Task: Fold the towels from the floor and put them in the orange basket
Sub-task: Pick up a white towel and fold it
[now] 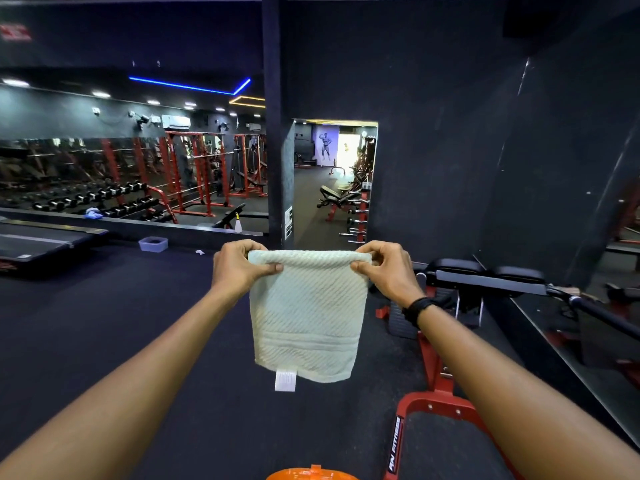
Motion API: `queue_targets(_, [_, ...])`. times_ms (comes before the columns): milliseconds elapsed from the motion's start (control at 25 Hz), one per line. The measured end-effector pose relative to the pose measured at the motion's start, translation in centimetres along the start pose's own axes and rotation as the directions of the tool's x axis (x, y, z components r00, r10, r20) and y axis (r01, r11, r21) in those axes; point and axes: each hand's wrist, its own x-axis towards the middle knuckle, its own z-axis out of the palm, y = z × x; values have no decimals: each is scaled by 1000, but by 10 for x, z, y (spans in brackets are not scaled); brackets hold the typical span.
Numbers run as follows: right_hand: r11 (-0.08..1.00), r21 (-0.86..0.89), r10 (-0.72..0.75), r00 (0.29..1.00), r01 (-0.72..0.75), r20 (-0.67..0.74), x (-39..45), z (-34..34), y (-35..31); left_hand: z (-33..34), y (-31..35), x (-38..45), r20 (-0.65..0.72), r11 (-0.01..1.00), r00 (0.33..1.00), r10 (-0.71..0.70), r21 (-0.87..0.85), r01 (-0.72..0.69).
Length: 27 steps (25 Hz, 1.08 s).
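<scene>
Above the dark floor (138, 341) one pale ribbed towel (308, 320) hangs doubled over, a white tag (285, 380) at its lower edge. The left hand (239, 266) pinches its top left corner, the right hand (388, 268) pinches the top right, both held out in front. One orange basket (311, 474) is cut off by the bottom edge

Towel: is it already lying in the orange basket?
No, the towel hangs in the air, pinched by the left hand and right hand, above the orange basket.
</scene>
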Motion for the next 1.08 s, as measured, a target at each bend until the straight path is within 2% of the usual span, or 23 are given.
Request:
queue_targets(120, [996, -84, -35, 999, 33, -23, 0, 1, 5, 3, -3, 2, 5, 992, 999, 46, 113, -47])
queue_targets(200, [988, -155, -20, 1000, 23, 18, 0, 1, 15, 4, -13, 6, 47, 972, 996, 74, 221, -82])
queue_targets(280, [977, -212, 50, 978, -5, 204, 0, -3, 22, 0, -22, 10, 219, 951, 975, 27, 294, -92])
queue_targets(360, [973, -229, 95, 907, 2, 409, 2, -11, 21, -4, -16, 9, 439, 966, 895, -79, 254, -40])
queue_targets(400, [985, -170, 65, 907, 8, 416, 6, -16, 16, -7, -8, 10, 464, 991, 884, -63, 134, 0])
queue_targets(440, [999, -13, 34, 937, -32, 347, 10, -22, 10, -10, 2, 10, 421, 996, 907, -20, -69, 54])
queue_targets(480, [973, 210, 44, 966, -99, 255, 12, -29, 3, -12, 7, 10, 366, 950, 931, 10, -293, 105])
queue_targets(520, [900, 399, 78, 965, -177, 252, 16, -34, -1, -14, 10, 13, 372, 895, 928, 21, -421, 149])
queue_targets(560, [839, 477, 95, 933, -263, 348, 15, -36, -3, -16, 11, 13, 460, 893, 888, 9, -403, 199])
queue_targets(640, [852, 375, 117, 830, -367, 545, 3, -30, 1, -13, 0, 2, 643, 961, 759, -100, -136, 241])
queue_targets(680, [852, 355, 144, 825, -385, 547, -1, -22, 8, -7, -10, -2, 643, 964, 752, -145, -79, 254])
queue_targets(720, [823, 390, 183, 843, -413, 506, -5, -14, 11, -2, -12, -8, 598, 944, 780, -183, -115, 310])
queue_targets(800, [737, 484, 287, 867, -472, 408, -6, -6, 17, 6, -15, -12, 473, 877, 853, -221, -287, 386])
queue_targets(880, [695, 510, 292, 847, -507, 444, -2, -1, 24, 12, -15, -10, 384, 845, 886, -261, -352, 402])
queue_targets(1000, [823, 290, 244, 764, -490, 597, -9, -1, 28, 20, -18, -4, 268, 755, 876, -401, -444, 482])
queue_targets(1040, [847, 251, 230, 750, -468, 621, -14, 2, 26, 21, -20, -3, 250, 702, 857, -451, -494, 513])
queue_targets(1080, [850, 270, 218, 770, -451, 600, -19, 6, 26, 21, -22, -2, 239, 662, 842, -484, -530, 531])
